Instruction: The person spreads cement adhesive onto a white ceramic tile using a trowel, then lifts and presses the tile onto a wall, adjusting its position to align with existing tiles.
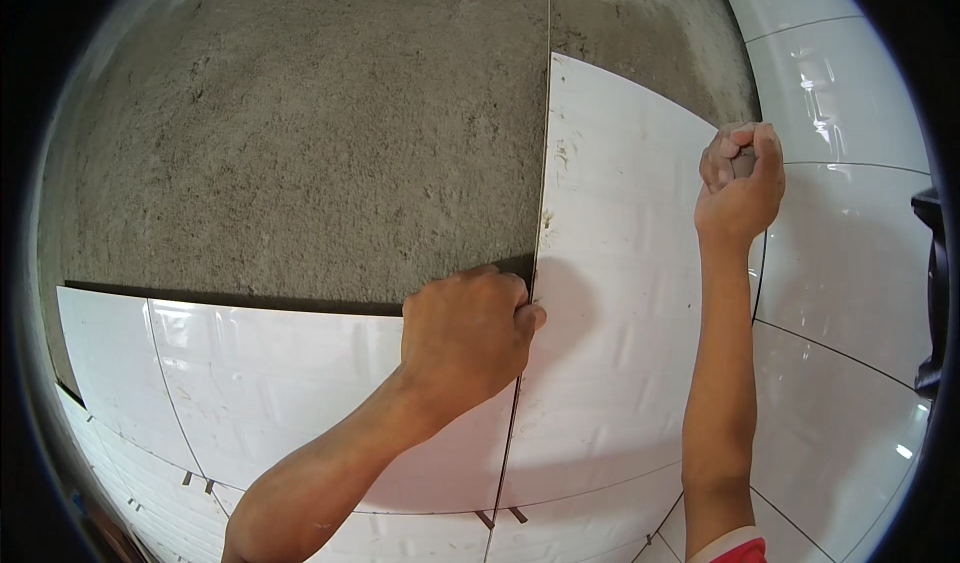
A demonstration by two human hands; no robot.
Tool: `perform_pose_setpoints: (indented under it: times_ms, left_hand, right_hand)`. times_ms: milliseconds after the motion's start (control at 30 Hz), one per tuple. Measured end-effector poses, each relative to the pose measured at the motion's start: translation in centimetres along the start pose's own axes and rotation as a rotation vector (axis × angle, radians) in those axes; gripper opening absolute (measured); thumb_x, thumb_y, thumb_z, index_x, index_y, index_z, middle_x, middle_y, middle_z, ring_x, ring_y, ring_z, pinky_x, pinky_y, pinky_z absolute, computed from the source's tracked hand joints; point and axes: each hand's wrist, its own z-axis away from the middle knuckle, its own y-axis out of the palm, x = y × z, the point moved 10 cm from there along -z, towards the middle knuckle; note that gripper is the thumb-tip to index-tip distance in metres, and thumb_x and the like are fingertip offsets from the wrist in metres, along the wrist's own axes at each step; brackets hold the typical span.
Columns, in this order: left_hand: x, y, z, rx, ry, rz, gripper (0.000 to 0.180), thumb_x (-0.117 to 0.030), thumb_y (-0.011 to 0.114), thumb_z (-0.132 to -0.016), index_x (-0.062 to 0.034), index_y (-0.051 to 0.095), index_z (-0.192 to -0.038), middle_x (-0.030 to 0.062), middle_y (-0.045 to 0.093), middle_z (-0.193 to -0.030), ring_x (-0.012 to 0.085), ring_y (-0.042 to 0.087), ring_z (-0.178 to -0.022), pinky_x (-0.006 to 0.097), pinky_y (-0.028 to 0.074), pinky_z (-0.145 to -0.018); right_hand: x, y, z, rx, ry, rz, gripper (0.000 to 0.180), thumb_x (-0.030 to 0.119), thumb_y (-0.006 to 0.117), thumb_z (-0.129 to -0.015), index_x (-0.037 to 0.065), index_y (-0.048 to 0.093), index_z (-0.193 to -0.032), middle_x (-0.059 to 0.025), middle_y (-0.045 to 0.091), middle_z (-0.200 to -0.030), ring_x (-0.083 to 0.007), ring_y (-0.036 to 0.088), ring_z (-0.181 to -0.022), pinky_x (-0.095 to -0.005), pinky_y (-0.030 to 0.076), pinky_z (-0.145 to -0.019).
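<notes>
My left hand (465,328) is closed in a fist at the top edge of a low white wall tile (290,383), by its right corner. Its thumb reaches the joint beside a taller white tile (615,253); what the curled fingers grip is hidden. Up at the tall tile's top right corner, my right hand (740,183) is curled closed, its fingertips dusty with grey. A greyish patch shows inside the fingers, and I cannot tell whether it is an object. A thin vertical string (549,8) runs above the tall tile's left edge.
Rough grey cement wall (300,143) spreads above the low tiles. Small brown wedges (485,518) stick out of the lower joint. Glossy white tiles (840,243) cover the adjoining wall on the right, with a dark object (930,293) at the far right edge.
</notes>
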Motion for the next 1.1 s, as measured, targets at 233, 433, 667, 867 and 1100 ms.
perform_pose_setpoints:
  times_ms: [233,433,667,867,1100]
  left_hand:
    - [0.1,-0.2,0.2,-0.044,0.023,-0.006,0.026,-0.027,0.071,-0.091,-0.0057,0.07,-0.077,0.0104,0.068,-0.078,0.029,0.066,-0.069,0.043,0.05,-0.062]
    - [-0.3,-0.8,0.3,-0.075,0.053,-0.066,0.024,-0.026,0.072,-0.09,-0.0047,0.071,-0.08,0.0111,0.068,-0.078,0.0283,0.065,-0.068,0.042,0.049,-0.062]
    - [-0.2,-1.7,1.2,-0.011,-0.065,-0.021,0.025,-0.023,0.075,-0.088,-0.001,0.068,-0.079,0.0084,0.058,-0.065,0.0192,0.052,-0.057,0.037,0.043,-0.059]
    - [0.1,-1.5,1.1,-0.023,-0.095,0.005,0.025,-0.021,0.076,-0.088,0.0001,0.066,-0.079,0.0077,0.056,-0.065,0.0156,0.05,-0.057,0.035,0.041,-0.058]
    - [-0.5,-1.6,1.6,-0.089,-0.03,-0.043,0.023,-0.017,0.074,-0.09,-0.002,0.065,-0.074,0.0077,0.054,-0.061,0.016,0.048,-0.053,0.035,0.039,-0.055]
  right_hand:
    - [-2.4,-2.0,-1.3,-0.071,0.047,0.021,0.021,0.018,0.05,-0.098,0.01,0.053,-0.078,0.0033,0.041,-0.064,-0.0053,0.033,-0.049,-0.0235,0.023,-0.046]
    - [-4.0,-1.2,-1.4,0.077,0.038,0.406,0.008,0.009,0.057,-0.097,0.005,0.063,-0.092,-0.0057,0.062,-0.079,-0.0142,0.056,-0.069,-0.0298,0.044,-0.062]
    - [-0.7,2.0,-0.8,0.284,-0.524,0.81,0.017,0.015,0.058,-0.099,0.005,0.07,-0.105,-0.0103,0.071,-0.1,-0.0278,0.063,-0.099,-0.0427,0.049,-0.091]
    - [-3.1,-0.5,-6.2,0.427,-0.569,1.377,0.027,0.025,0.063,-0.096,0.008,0.074,-0.113,-0.0106,0.072,-0.113,-0.0337,0.063,-0.108,-0.0472,0.048,-0.096]
    - [-4.4,-8.5,-11.3,0.712,0.025,1.494,0.053,0.051,0.06,-0.099,0.004,0.069,-0.122,-0.0201,0.07,-0.12,-0.0335,0.063,-0.114,-0.0433,0.048,-0.099]
